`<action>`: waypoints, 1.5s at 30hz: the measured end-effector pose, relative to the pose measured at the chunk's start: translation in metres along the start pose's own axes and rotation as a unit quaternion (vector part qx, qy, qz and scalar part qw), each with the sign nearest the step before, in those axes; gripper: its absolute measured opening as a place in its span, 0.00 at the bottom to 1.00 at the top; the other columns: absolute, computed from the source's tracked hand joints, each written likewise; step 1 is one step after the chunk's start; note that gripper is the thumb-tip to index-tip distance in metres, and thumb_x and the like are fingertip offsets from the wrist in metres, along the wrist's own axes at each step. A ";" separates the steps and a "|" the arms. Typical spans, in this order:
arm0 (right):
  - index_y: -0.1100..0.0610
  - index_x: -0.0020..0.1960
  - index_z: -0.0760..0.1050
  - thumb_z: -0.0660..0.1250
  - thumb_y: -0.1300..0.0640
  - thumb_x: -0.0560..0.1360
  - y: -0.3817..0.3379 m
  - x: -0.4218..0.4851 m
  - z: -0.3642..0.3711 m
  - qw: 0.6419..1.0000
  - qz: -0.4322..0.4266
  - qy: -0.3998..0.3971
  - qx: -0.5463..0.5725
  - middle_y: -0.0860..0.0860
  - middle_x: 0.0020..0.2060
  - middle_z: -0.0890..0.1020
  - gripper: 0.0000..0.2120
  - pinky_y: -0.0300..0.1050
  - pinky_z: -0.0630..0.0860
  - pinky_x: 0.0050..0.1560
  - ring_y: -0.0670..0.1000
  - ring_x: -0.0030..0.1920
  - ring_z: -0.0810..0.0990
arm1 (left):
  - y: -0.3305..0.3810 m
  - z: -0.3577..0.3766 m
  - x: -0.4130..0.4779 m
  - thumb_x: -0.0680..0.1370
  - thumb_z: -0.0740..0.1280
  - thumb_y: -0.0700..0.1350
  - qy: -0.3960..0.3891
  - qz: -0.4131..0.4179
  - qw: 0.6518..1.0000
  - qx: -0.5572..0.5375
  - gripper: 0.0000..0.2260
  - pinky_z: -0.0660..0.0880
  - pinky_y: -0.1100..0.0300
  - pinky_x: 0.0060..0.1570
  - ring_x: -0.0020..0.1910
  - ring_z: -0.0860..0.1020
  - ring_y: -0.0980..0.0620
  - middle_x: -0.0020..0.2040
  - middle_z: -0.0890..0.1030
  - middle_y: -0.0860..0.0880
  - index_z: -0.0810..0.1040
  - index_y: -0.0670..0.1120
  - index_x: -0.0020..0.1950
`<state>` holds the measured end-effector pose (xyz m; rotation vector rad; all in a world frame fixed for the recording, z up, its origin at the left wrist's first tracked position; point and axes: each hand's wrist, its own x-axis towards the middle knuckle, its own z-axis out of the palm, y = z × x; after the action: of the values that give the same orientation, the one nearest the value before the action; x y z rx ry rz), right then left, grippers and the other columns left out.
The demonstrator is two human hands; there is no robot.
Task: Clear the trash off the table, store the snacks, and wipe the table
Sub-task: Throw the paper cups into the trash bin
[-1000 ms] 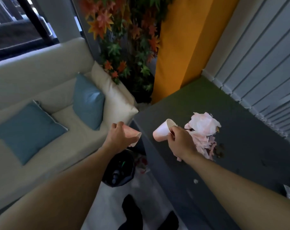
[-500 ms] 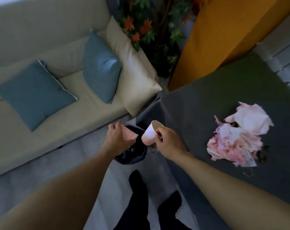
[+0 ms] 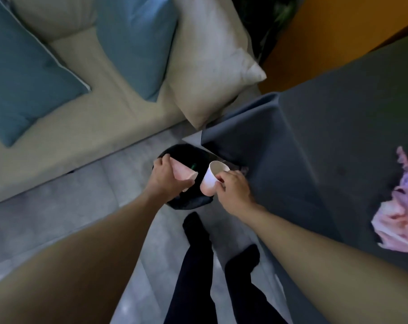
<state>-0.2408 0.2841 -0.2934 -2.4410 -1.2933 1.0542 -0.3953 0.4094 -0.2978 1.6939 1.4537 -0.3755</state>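
My left hand point(image 3: 166, 177) grips a squashed pink paper cup point(image 3: 184, 174). My right hand point(image 3: 233, 187) holds a second pink paper cup point(image 3: 211, 177), tilted with its open mouth facing up and away. Both cups hang right over a black trash bin point(image 3: 189, 202) on the floor at the table's corner; a green item shows inside it. A heap of crumpled pink tissues point(image 3: 401, 220) lies on the dark cloth-covered table point(image 3: 326, 141) at the right edge of the view.
A beige sofa point(image 3: 86, 127) with two blue cushions point(image 3: 137, 40) and a cream pillow point(image 3: 207, 66) runs along the left and top. An orange wall panel point(image 3: 334, 29) stands behind the table. My dark-trousered legs point(image 3: 198, 272) stand on the grey floor between sofa and table.
Both hands have carried their cups leftward off the table and over the bin. The view has tipped down, so the tissue heap has slid to the right edge.
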 end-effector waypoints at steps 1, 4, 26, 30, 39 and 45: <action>0.62 0.57 0.79 0.65 0.59 0.78 0.002 0.005 0.007 1.000 -0.005 -0.010 0.000 0.58 0.55 0.80 0.10 0.49 0.70 0.61 0.57 0.61 0.73 | -0.004 0.003 0.006 0.66 0.79 0.59 -0.007 0.003 1.000 0.000 0.50 0.67 0.49 0.70 0.73 0.65 0.42 0.75 0.63 0.42 0.57 0.42 0.79; 0.62 0.63 0.78 0.65 0.59 0.79 0.006 0.016 0.025 0.999 -0.018 -0.035 -0.003 0.56 0.61 0.79 0.15 0.45 0.66 0.67 0.56 0.65 0.70 | -0.016 0.010 0.021 0.66 0.80 0.58 -0.016 0.019 1.000 0.007 0.51 0.65 0.51 0.71 0.75 0.64 0.43 0.77 0.63 0.42 0.56 0.43 0.80; 0.53 0.80 0.57 0.53 0.38 0.81 -0.062 -0.039 -0.113 0.997 -0.040 -0.002 -0.061 0.51 0.79 0.58 0.32 0.52 0.51 0.78 0.52 0.79 0.51 | 0.062 -0.096 -0.072 0.82 0.52 0.64 0.049 0.161 0.963 0.208 0.34 0.52 0.48 0.78 0.81 0.50 0.45 0.82 0.53 0.44 0.51 0.48 0.82; 0.53 0.80 0.56 0.53 0.38 0.82 -0.072 -0.062 -0.154 0.997 -0.046 0.037 -0.045 0.50 0.80 0.56 0.32 0.51 0.51 0.78 0.52 0.80 0.50 | 0.098 -0.116 -0.105 0.82 0.51 0.63 0.069 0.192 0.954 0.219 0.32 0.50 0.49 0.78 0.81 0.49 0.45 0.82 0.51 0.45 0.51 0.50 0.82; 0.52 0.80 0.55 0.51 0.35 0.81 -0.046 -0.123 -0.244 0.990 -0.013 0.138 -0.038 0.50 0.80 0.55 0.34 0.52 0.48 0.78 0.52 0.80 0.49 | 0.195 -0.136 -0.162 0.83 0.51 0.61 0.105 0.284 0.919 0.252 0.30 0.51 0.48 0.78 0.81 0.50 0.45 0.82 0.51 0.46 0.51 0.51 0.82; 0.50 0.80 0.54 0.50 0.33 0.80 0.005 -0.168 -0.286 0.982 0.036 0.184 -0.031 0.48 0.80 0.53 0.34 0.57 0.45 0.78 0.52 0.80 0.47 | 0.263 -0.104 -0.191 0.82 0.51 0.63 0.094 0.340 0.899 0.257 0.31 0.51 0.48 0.78 0.81 0.51 0.45 0.82 0.53 0.46 0.53 0.50 0.82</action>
<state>-0.1090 0.1953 -0.0021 -2.5852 -1.1359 0.5422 -0.2384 0.3713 0.0024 2.5957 0.8188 -0.2125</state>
